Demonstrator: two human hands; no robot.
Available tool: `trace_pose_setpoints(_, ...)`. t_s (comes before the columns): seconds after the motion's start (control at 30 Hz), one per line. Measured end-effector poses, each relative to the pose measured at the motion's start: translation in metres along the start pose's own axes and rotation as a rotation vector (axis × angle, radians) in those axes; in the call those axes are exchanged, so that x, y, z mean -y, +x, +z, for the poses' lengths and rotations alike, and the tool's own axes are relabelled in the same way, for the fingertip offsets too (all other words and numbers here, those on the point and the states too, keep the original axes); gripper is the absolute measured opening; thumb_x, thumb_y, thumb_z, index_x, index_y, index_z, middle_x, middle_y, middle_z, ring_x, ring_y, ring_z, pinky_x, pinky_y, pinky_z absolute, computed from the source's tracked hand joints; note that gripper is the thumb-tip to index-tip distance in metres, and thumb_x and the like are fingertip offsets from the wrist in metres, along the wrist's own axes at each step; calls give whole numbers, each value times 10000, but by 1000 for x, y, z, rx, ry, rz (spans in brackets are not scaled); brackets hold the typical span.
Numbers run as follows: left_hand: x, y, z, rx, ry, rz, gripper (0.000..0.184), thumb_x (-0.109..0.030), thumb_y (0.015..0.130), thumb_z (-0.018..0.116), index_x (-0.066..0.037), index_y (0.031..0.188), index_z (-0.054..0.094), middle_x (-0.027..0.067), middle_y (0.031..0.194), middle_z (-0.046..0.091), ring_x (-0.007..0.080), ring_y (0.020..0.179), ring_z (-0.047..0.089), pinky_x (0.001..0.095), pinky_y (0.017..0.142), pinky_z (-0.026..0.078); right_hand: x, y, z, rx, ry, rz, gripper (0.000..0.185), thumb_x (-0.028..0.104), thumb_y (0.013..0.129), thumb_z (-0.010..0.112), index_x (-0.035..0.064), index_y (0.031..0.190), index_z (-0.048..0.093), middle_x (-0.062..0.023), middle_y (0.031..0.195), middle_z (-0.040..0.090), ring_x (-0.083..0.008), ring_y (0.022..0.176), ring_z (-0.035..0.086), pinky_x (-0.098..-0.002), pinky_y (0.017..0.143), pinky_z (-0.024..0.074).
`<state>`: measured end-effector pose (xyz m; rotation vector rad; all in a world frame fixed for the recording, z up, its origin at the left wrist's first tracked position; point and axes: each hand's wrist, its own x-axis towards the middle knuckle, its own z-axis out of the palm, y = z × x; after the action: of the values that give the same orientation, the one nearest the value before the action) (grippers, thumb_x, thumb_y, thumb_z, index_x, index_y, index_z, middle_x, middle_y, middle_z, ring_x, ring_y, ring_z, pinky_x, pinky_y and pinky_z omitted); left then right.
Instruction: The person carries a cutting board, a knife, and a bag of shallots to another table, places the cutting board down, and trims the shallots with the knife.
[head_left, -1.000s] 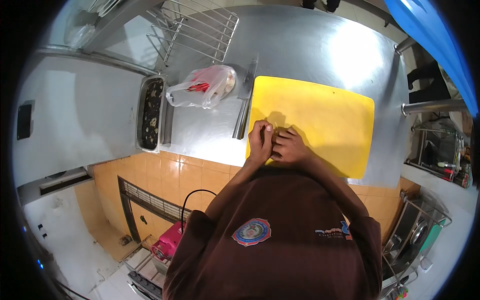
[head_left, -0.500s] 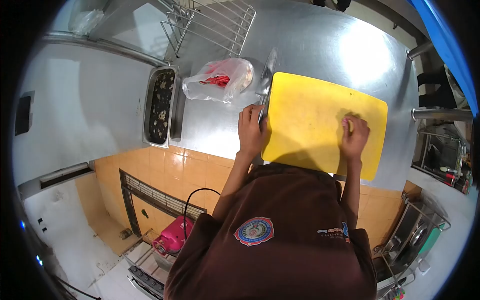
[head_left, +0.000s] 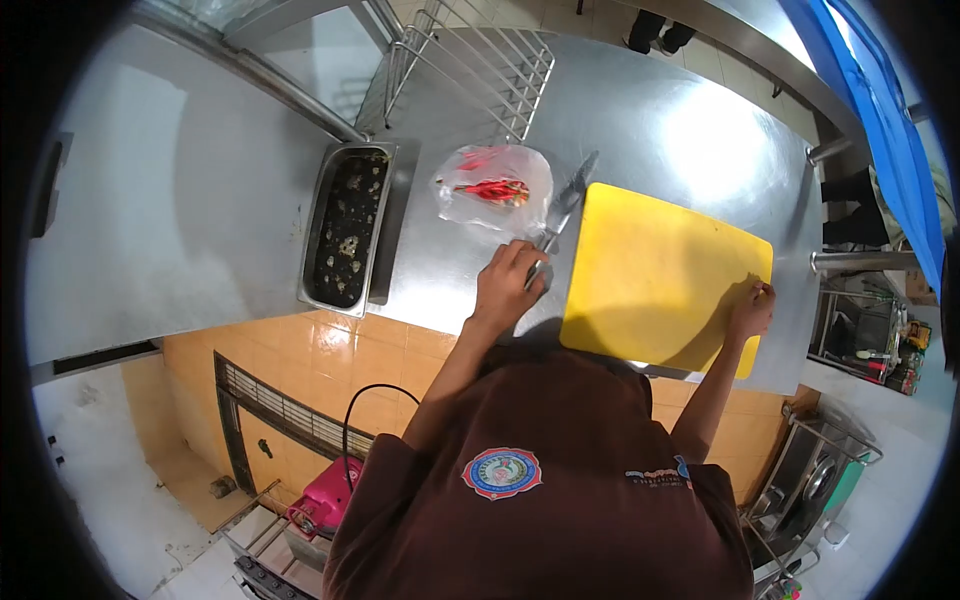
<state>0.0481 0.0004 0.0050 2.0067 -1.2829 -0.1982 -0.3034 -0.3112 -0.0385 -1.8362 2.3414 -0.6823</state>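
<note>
My left hand (head_left: 508, 285) is closed around the handle of a knife (head_left: 568, 203), just left of a yellow cutting board (head_left: 665, 270). The knife lies slanted on the steel, its blade pointing away from me towards the board's far left corner. Over the right edge of the board, my right hand (head_left: 753, 312) has its fingers pinched together; whatever is between them is too small to make out. Beyond my left hand sits a clear plastic bag (head_left: 455, 205) with red chillies (head_left: 495, 192) inside.
The steel table (head_left: 640, 110) carries a wire rack (head_left: 480, 75) at the back left. A metal tray (head_left: 347, 235) with dark liquid and pale bits stands at the left edge. Table posts (head_left: 865, 261) rise on the right. A pink gas cylinder (head_left: 325, 495) is below left.
My left hand has drawn the knife handle leftward, away from the board. My right hand has moved from over the board towards its right edge. The camera view has shifted.
</note>
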Motion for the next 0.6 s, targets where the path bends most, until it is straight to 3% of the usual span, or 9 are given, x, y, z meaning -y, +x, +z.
trace_pose_setpoints(0.17, 21, 7, -7, 142, 15, -1, 427, -156, 774, 740, -162, 1178, 601, 81, 1115, 589, 319, 975, 646, 445, 775, 567, -7, -3, 16, -154, -66, 15, 371, 505, 961, 549, 225, 1176, 664, -82, 1129, 719, -353, 1100, 625, -524, 951, 422)
trace_pose_setpoints(0.3, 30, 13, -9, 183, 85, -16, 515, -194, 753, 736, -153, 1241, 579, 148, 1119, 588, 366, 957, 650, 480, 767, 569, 3, -7, 12, -85, 7, 41, 358, 478, 968, 539, 217, 1181, 659, -63, 1180, 695, -374, 1148, 564, -545, 992, 370)
trace_pose_setpoints(0.4, 39, 18, -7, 184, 85, -33, 379, -285, 765, 731, -82, 1074, 653, 184, 925, 624, 391, 847, 655, 489, 755, 553, 12, -20, 11, -71, -14, 44, 361, 478, 968, 543, 208, 1178, 660, -63, 1166, 696, -370, 1160, 551, -534, 1003, 361)
trace_pose_setpoints(0.5, 40, 21, -1, 210, 98, -65, 379, -295, 750, 732, -41, 1019, 651, 215, 904, 639, 405, 838, 648, 505, 748, 542, 19, -26, 12, -67, -18, 38, 373, 488, 968, 541, 206, 1181, 659, -64, 1161, 696, -364, 1178, 541, -531, 1014, 352)
trace_pose_setpoints(0.6, 40, 25, -4, 300, 100, -127, 402, -200, 717, 734, -38, 1067, 621, 232, 852, 642, 410, 859, 654, 508, 743, 553, 21, -31, 20, -122, -63, -19, 381, 500, 968, 537, 211, 1185, 659, -70, 1165, 696, -360, 1176, 547, -533, 1011, 355)
